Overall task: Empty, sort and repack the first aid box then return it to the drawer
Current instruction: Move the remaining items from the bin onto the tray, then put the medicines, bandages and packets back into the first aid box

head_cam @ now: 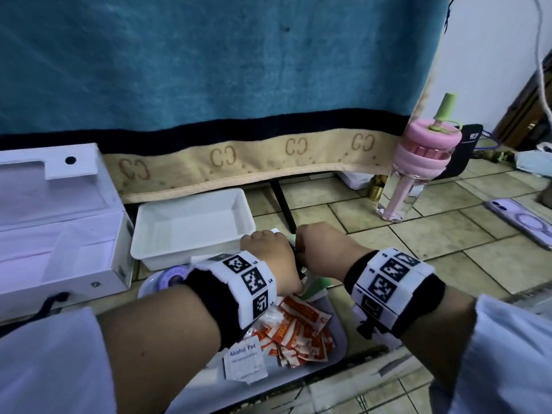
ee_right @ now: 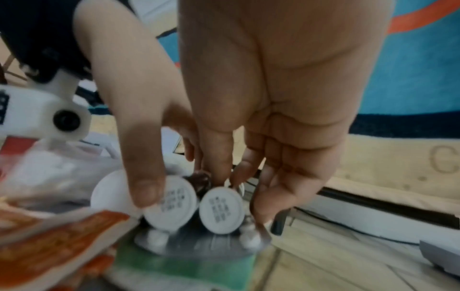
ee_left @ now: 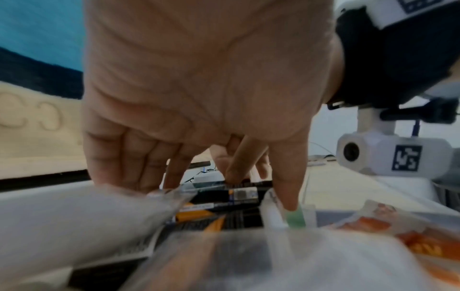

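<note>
My left hand (head_cam: 263,243) and right hand (head_cam: 316,240) meet knuckles-up over the far end of a grey tray (head_cam: 337,345). In the right wrist view they close from both sides on small bottles with white printed bottoms (ee_right: 169,202) (ee_right: 221,208); my left thumb (ee_right: 144,189) presses one, and my right fingers (ee_right: 263,193) curl beside the other. A blister pack (ee_right: 199,244) lies under them. Orange sachets (head_cam: 301,327) and alcohol pads (head_cam: 245,360) fill the tray. The white first aid box (head_cam: 59,234) stands open at left.
An empty white bin (head_cam: 191,222) sits just beyond the tray. A purple round tin (head_cam: 173,276) lies by my left wrist. A pink bottle (head_cam: 418,174) and a phone (head_cam: 519,222) are on the tiled floor at right. A blue blanket (head_cam: 209,70) hangs behind.
</note>
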A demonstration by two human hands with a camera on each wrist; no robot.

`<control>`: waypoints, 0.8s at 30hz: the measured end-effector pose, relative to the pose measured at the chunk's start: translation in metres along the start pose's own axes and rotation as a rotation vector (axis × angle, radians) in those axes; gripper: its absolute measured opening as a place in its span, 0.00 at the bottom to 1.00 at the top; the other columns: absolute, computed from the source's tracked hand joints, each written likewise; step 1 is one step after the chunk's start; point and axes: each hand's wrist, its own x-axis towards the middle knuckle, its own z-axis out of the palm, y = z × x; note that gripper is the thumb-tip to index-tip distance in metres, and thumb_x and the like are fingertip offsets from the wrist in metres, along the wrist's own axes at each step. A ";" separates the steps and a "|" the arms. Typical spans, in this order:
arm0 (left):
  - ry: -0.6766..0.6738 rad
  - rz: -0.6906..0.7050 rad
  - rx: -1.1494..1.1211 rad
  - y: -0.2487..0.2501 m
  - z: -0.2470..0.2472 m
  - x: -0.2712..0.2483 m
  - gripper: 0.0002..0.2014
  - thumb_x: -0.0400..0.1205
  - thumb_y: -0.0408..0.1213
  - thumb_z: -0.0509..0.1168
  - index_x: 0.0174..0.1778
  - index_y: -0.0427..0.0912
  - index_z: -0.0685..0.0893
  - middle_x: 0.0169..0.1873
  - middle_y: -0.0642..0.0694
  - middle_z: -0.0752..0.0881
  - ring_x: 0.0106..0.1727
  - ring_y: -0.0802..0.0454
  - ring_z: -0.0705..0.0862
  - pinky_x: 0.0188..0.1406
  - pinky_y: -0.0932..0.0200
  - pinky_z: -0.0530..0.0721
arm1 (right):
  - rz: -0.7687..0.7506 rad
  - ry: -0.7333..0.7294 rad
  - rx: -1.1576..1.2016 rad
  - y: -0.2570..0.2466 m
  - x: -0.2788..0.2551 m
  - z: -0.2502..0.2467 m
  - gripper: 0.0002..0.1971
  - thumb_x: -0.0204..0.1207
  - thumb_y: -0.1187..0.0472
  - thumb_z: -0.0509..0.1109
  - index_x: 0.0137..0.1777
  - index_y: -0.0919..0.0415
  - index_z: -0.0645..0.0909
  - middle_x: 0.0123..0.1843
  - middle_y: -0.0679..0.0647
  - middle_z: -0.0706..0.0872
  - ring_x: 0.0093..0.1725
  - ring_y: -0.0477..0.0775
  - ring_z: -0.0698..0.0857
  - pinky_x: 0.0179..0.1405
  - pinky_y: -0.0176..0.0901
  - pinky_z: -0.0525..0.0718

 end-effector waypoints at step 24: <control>0.280 -0.018 -0.347 -0.056 -0.040 -0.037 0.32 0.64 0.56 0.74 0.56 0.44 0.70 0.48 0.48 0.70 0.56 0.48 0.72 0.48 0.58 0.71 | 0.024 0.050 0.516 0.005 -0.003 -0.044 0.08 0.65 0.60 0.76 0.37 0.64 0.83 0.32 0.58 0.87 0.31 0.55 0.87 0.34 0.46 0.86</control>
